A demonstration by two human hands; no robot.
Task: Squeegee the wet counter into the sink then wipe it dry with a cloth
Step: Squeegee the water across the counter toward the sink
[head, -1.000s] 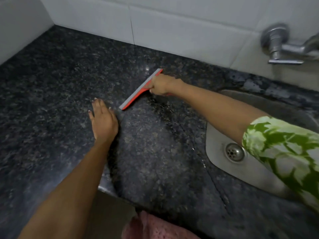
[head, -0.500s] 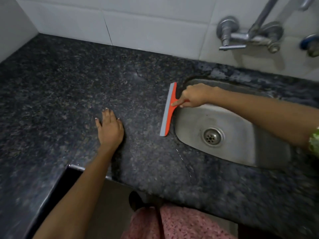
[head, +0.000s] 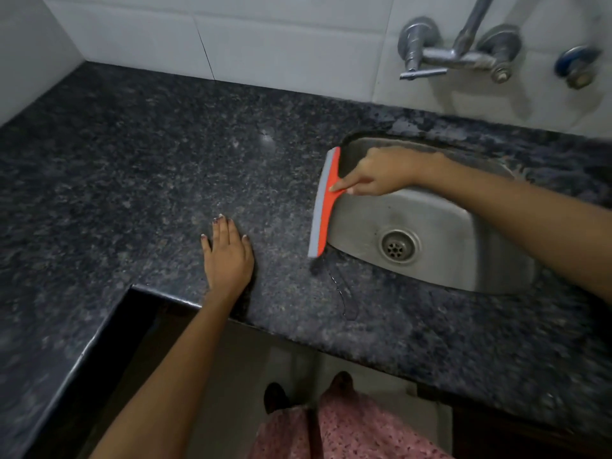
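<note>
An orange squeegee (head: 324, 207) with a grey blade stands along the left rim of the steel sink (head: 463, 246). My right hand (head: 381, 172) grips its handle from over the basin, forefinger stretched along the orange back. My left hand (head: 228, 256) lies flat, palm down, on the dark speckled granite counter (head: 149, 167), a hand's width left of the squeegee. A thin trail of water (head: 341, 289) runs on the counter from the blade's near end toward the front edge. No cloth is in view.
A wall-mounted tap (head: 457, 51) with two valves sits on the white tiles above the sink, with another valve (head: 578, 66) at the far right. The counter turns an L-corner at the near left (head: 99, 326). Below the front edge are the floor and my pink garment (head: 337, 432).
My right hand has drawn the squeegee from the middle of the counter rightward to the sink's left rim, turning the blade nearly front-to-back. My left hand has stayed flat on the counter.
</note>
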